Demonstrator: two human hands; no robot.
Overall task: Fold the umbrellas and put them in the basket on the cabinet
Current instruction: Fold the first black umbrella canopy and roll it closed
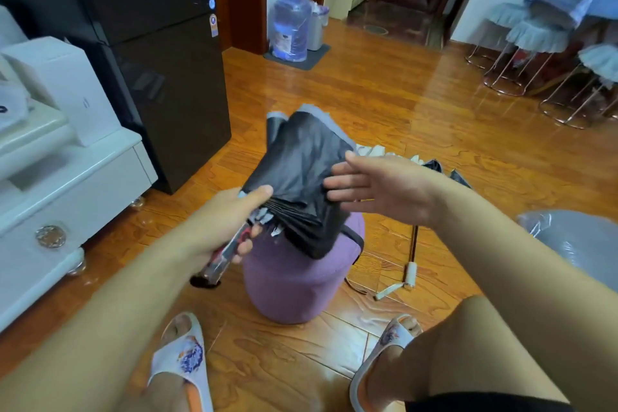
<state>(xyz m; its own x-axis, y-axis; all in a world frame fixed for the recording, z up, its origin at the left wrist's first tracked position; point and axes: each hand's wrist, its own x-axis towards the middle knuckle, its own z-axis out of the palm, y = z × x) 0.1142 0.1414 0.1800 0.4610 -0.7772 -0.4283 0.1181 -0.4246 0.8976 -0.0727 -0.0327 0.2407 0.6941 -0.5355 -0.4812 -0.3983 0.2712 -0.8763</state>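
A collapsed umbrella (301, 164) with black lining and grey-blue edge is held out over a purple stool (294, 281). My left hand (237, 221) grips it at the base of the canopy, its clear handle sticking out below my fist. My right hand (378, 184) has straight fingers that touch the canopy's right side. A second umbrella (434, 167) with a white frilled edge lies on the floor behind my right hand, mostly hidden; its thin shaft and pale handle (409, 273) show to the right of the stool. No basket is in view.
A white cabinet (67, 184) with white boxes on top stands at the left, beside a black fridge (160, 70). A water jug (289, 23) stands far back. Stools and a covered table (541, 40) fill the right. A grey plastic-wrapped thing (575, 241) sits near right.
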